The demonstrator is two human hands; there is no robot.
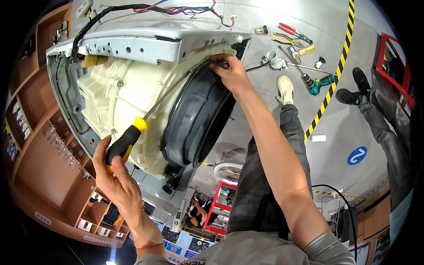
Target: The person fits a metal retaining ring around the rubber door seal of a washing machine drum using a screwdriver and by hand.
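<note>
My left hand (117, 176) grips a screwdriver (126, 143) by its black and yellow handle. Its long metal shaft slants up to the right, and the tip reaches the upper rim of a black rubber door gasket (187, 119). At that rim, my right hand (230, 76) has its thumb and fingers pinched at the gasket's top edge; the exact spot between the fingertips is hidden. Behind the gasket is the cream plastic tub (132, 88) of a washing machine, inside a grey metal cabinet (145, 44). A thin wire ring runs along the gasket where it meets the tub.
On the floor at the right lie red-handled pliers (295, 32), yellow-handled pliers (287, 40), a teal cordless drill (318, 83) and a pale pump-like part (274, 59). A wire harness (176, 9) tops the cabinet. Another person's legs (380, 115) stand beyond the striped floor tape (329, 92).
</note>
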